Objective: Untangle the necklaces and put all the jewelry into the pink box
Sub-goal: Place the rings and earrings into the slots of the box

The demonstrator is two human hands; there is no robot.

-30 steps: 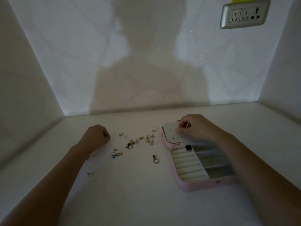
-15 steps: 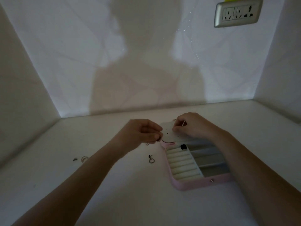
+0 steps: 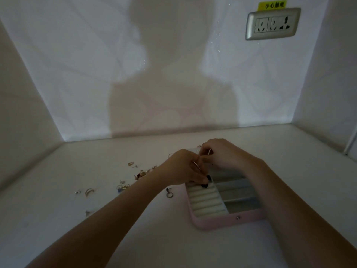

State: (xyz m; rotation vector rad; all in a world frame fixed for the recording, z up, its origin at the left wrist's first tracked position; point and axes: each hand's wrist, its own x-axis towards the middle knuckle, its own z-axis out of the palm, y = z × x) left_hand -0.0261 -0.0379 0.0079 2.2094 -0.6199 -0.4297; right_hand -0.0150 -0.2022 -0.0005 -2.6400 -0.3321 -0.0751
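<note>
The open pink box lies on the white table, with ribbed ring rolls on its left side and compartments on its right. Both hands meet over the box's far end. My left hand has curled fingers and pinches a small pale piece of jewelry. My right hand pinches a thin pale hoop against the perforated earring panel, which the hands mostly hide. A dark piece sits at the top of the ring rolls. Loose rings and earrings lie scattered to the left, and a ring earring lies beside the box.
White walls close in the table at the back and on both sides. A wall socket with a yellow label sits at the upper right. More small pieces lie at the far left of the table.
My left hand came from the scattered jewelry at the left across to the box and now meets my right hand. My right hand stayed at the earring panel.
</note>
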